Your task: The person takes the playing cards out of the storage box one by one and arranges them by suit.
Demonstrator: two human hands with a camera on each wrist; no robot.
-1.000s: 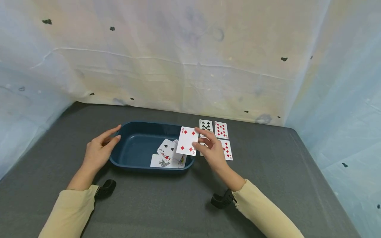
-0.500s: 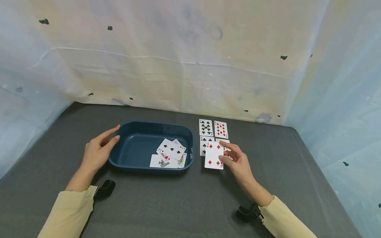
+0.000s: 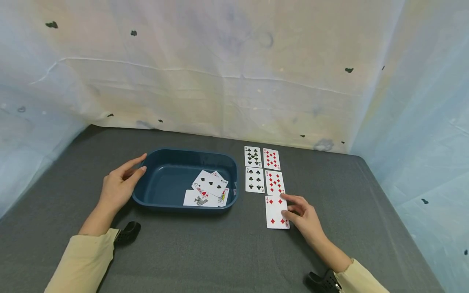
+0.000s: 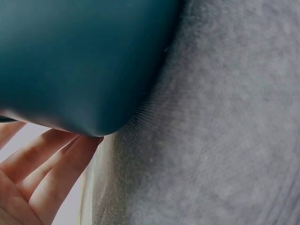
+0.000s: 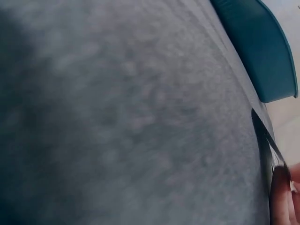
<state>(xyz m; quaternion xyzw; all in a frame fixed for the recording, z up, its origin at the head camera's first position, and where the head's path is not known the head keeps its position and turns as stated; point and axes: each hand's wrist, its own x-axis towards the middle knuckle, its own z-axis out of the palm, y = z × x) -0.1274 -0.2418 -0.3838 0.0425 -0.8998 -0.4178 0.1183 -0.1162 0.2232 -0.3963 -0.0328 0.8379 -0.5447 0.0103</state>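
My right hand (image 3: 303,215) pinches a four of diamonds (image 3: 275,213) by its right edge, thumb on its face. The card is face up just below a column of two diamond cards, its top edge close to the lower one (image 3: 274,182). In the right wrist view the card (image 5: 268,132) appears nearly edge-on, slanting above the cloth beside the fingertips. My left hand (image 3: 118,185) holds the left end of a dark blue tray (image 3: 185,208), thumb at the rim. Fingertips (image 4: 89,145) meet the tray's end in the left wrist view.
Inside the tray, a three of spades (image 3: 210,184) overlaps several other cards at the right end. Two club cards, the upper (image 3: 253,157) and a six of clubs (image 3: 254,180), lie left of the diamond column (image 3: 271,159). Behind the grey cloth-covered table (image 3: 205,252) hangs a pale sheet (image 3: 220,101).
My right hand has carried the four of diamonds from over the tray's right end rightward and toward me, to below the diamond column. The left hand stays at the tray.
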